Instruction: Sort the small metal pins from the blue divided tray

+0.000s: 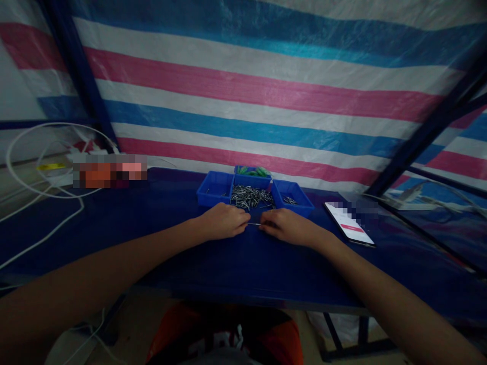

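Observation:
A thin, light-coloured metal pin [254,224] spans the small gap between my hands, low over the blue table. My left hand [225,221] pinches near its left end, fingers pressed together. At the other end, my right hand [286,226] is closed on it too, thumb against fingers. Just behind the hands lies a heap of small metal pins [251,196]. A blue bin [216,186] with a few pins stands at the heap's left. On its right, another blue bin [300,198] holds several pins.
Behind the heap sits a blue bin [243,178] with green pieces [252,171] in it. To the right lies a phone [352,228] with its screen lit. White cables [57,230] run over the left side. Striped sheeting [258,106] hangs behind the table [228,271].

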Motion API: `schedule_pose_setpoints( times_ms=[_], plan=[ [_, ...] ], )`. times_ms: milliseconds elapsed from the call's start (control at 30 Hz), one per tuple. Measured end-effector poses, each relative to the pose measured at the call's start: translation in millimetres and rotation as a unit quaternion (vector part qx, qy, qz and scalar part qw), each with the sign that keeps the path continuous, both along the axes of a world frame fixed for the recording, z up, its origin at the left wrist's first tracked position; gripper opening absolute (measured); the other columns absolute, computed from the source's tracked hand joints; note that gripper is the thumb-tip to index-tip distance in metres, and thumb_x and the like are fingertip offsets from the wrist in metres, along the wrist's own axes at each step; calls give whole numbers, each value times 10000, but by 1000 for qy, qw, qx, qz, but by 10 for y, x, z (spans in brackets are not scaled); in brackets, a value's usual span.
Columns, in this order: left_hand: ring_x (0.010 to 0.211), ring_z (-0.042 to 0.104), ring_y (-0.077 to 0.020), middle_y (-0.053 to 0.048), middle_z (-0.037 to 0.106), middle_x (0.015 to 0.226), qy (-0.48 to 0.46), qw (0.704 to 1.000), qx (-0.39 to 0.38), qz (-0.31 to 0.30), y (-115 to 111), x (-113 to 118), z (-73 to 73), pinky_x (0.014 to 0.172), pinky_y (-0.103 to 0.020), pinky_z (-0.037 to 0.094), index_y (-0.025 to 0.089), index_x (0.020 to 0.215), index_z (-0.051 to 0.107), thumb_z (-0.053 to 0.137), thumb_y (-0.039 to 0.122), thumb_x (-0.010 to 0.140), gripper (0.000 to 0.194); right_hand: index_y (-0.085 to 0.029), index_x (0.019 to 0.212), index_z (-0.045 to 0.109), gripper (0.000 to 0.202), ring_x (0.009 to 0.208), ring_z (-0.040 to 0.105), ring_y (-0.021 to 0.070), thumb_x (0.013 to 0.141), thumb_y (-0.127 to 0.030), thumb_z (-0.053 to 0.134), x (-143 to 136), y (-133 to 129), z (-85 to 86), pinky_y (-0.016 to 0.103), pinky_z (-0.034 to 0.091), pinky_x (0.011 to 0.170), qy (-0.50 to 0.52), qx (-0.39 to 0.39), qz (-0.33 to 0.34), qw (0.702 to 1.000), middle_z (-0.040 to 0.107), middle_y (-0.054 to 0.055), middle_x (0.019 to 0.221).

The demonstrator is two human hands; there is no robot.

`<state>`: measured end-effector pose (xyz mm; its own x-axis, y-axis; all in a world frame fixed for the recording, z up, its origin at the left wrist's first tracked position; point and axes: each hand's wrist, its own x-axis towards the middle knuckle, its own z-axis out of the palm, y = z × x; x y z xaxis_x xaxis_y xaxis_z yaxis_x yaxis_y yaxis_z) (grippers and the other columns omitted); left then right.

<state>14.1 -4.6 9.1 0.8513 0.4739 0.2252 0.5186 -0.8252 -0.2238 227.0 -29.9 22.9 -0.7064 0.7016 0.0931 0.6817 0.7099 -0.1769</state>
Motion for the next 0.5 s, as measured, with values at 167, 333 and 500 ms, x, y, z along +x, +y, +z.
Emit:
schedule_pose_setpoints(
  times_ms=[167,333,500],
  plan=[
    [685,604,-147,-12,635,776,-4,1000,-6,-7,-2,-2,7,510,-223,362,175,825,570,441,270,863,164,-169,825,542,98,684,535,124,865,-220,469,0,6,0,246,358,625,1,-8,1,1000,605,27,765],
    [681,600,-146,-16,633,771,-10,1000,-9,-11,-25,-9,29,513,-223,362,174,818,574,437,260,851,164,-168,816,534,80,664,525,119,857,-216,485,-1,2,0,241,346,608,2,-10,-6,1000,599,23,749],
    [670,590,-141,-18,633,763,-14,1000,-10,-12,-33,-13,31,522,-220,365,176,813,575,439,252,844,159,-167,815,532,75,642,516,113,852,-220,493,7,-5,5,235,339,593,7,-18,-9,1000,588,15,727]
  ],
)
